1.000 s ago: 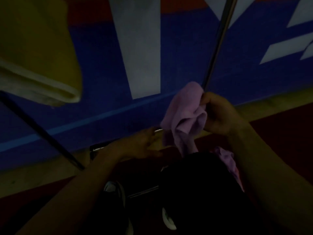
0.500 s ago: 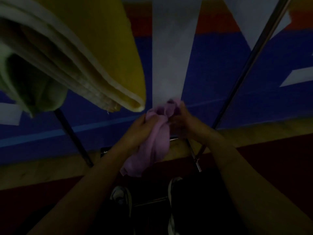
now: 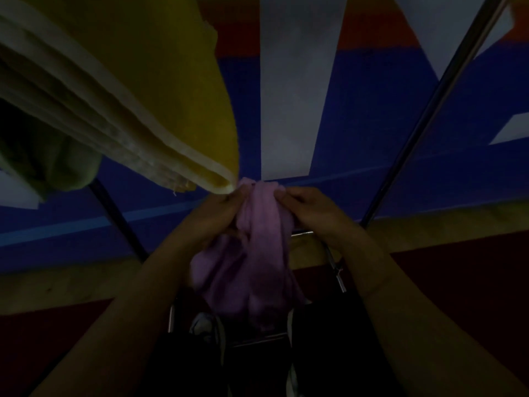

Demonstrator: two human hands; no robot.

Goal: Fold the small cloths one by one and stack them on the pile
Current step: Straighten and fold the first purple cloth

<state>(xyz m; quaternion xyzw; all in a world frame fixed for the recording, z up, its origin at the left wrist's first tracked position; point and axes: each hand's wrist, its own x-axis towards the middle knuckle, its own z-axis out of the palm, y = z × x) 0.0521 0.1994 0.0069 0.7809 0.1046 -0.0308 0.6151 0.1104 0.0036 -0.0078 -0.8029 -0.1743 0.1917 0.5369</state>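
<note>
A small lilac cloth (image 3: 257, 253) hangs bunched in front of me in dim light. My left hand (image 3: 217, 213) pinches its upper edge on the left side. My right hand (image 3: 312, 210) pinches the same edge on the right, a short gap between the two hands. The cloth's lower part droops down to about knee height. A pile of folded cloths (image 3: 120, 90), yellow on top with pale layers under it, fills the upper left, and its corner almost touches my left hand.
A green cloth (image 3: 48, 161) hangs under the pile at the far left. Dark metal rods (image 3: 429, 110) slant across the right and lower left. Behind them is a blue, white and red banner (image 3: 372, 124). My shoes (image 3: 206, 325) stand on the dark floor below.
My left hand came up and took hold of the cloth beside my right hand. Both hands now hold its top edge, and the cloth hangs lower and more spread out. The view shifted toward the pile.
</note>
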